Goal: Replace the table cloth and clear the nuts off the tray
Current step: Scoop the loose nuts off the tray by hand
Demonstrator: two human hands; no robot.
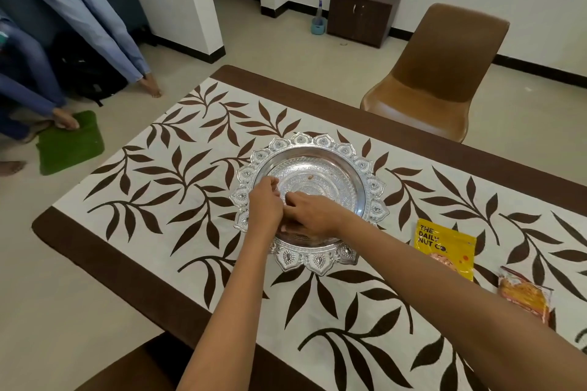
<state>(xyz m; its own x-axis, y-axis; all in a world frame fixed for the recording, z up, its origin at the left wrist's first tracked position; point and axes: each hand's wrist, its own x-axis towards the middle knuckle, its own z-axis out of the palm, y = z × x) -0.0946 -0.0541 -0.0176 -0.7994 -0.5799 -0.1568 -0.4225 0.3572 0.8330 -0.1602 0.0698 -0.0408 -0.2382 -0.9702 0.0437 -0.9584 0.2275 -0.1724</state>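
Note:
An ornate silver tray (365, 187) with a scalloped rim sits on a white table cloth (152, 187) printed with brown leaves. One small brown nut (310, 177) lies near the tray's middle. Both my hands are inside the tray at its near left part. My left hand (265, 204) has its fingers curled; anything inside it is hidden. My right hand (309, 211) reaches in beside it, fingers bent down to the tray floor, and touches the left hand. What the right fingers pinch is hidden.
A yellow nut packet (444, 247) and an orange snack packet (524, 295) lie on the cloth to the right. A brown chair (435, 79) stands behind the table. People's legs (95, 25), a green mat (70, 146) and a dark bag are at the left.

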